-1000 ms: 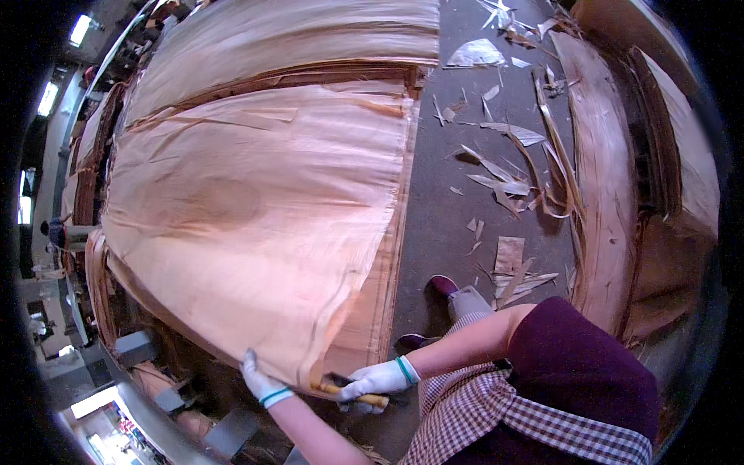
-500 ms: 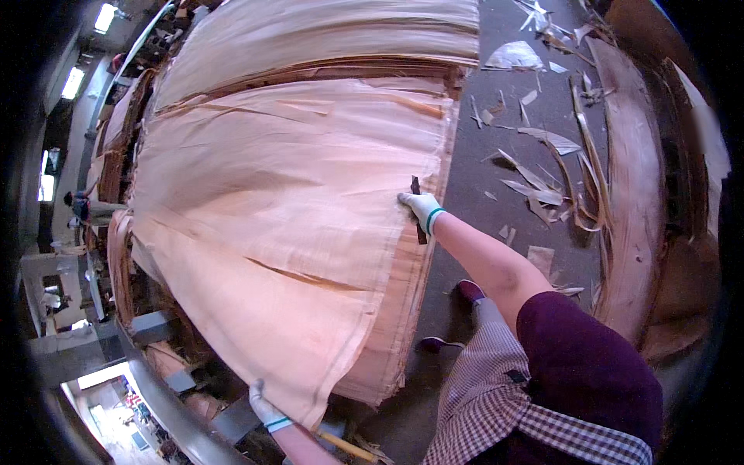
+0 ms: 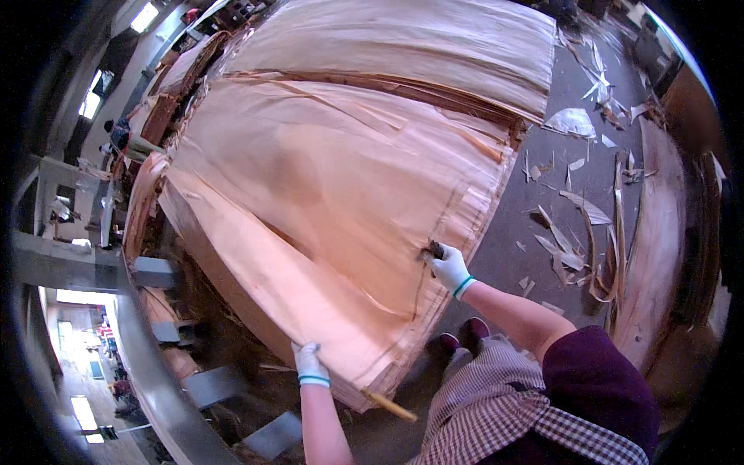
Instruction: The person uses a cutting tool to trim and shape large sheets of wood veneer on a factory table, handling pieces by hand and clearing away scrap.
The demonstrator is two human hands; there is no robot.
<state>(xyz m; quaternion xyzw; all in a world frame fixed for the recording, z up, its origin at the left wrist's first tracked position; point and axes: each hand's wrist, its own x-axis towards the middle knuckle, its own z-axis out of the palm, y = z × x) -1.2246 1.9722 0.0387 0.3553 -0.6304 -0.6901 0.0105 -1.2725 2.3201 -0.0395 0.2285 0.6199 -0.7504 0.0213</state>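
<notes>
Grey workshop floor (image 3: 535,225) carries wood scraps (image 3: 577,232). Left hand (image 3: 308,362) (gloved) grips the near edge of the top veneer sheet (image 3: 325,194). Right hand (image 3: 448,265) is closed on a dark tool (image 3: 431,252) pressed against the stack's right edge.

A grey concrete floor (image 3: 542,225) runs along the right, and everything else is placed from it. Pale scraps and curled strips of thin wood (image 3: 577,205) lie scattered across it, thickest toward its far end. Beyond its right edge stands a long, low heap of brown wood sheets (image 3: 659,256). Well to the left of the floor, a grey metal rail (image 3: 147,364) curves through the lower corner, with flat grey plates (image 3: 213,384) just beside it. Farther left and higher, bright ceiling lights (image 3: 145,15) and a lit window (image 3: 87,105) glow in a dim hall.
</notes>
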